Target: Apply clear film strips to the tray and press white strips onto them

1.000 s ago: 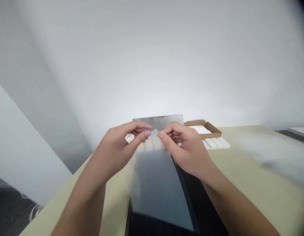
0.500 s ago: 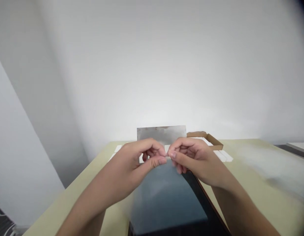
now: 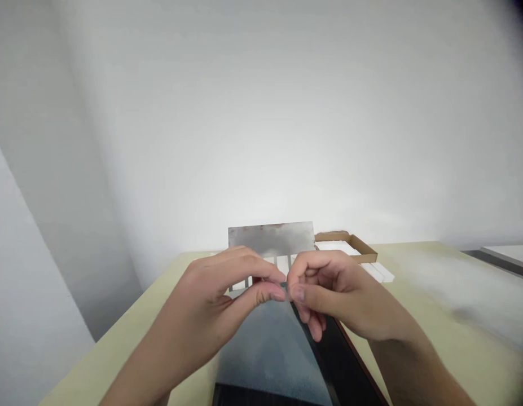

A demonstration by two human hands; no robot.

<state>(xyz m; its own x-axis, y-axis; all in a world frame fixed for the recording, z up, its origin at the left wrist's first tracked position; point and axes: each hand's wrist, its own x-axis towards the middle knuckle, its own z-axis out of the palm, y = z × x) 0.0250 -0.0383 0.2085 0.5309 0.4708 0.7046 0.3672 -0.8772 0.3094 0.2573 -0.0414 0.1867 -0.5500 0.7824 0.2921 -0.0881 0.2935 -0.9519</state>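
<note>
Your left hand [image 3: 219, 287] and right hand [image 3: 335, 293] meet at lower centre, each thumb pressed against its fingers in a tight pinch. Between the fingertips [image 3: 278, 293] sits what looks like a thin pale sliver [image 3: 288, 292], possibly film, though it is too small and too covered to tell.

Compared with the half-second-earlier frame, the pinch sits lower and more of the brushed metal plate [image 3: 269, 239] shows above your hands, with pale bars [image 3: 282, 264] visible below it. The cardboard tray [image 3: 350, 246] sits slightly further left in the frame.

The dark glossy panel [image 3: 269, 355] now shows less surface below your wrists, and the bottom edge of the frame cuts it off. Your hands hide the plate's lower part, and the white bars [image 3: 382, 272] at right partly disappear behind your right hand. The pale table [image 3: 430, 293] runs under everything, and its right side is hazy.
</note>
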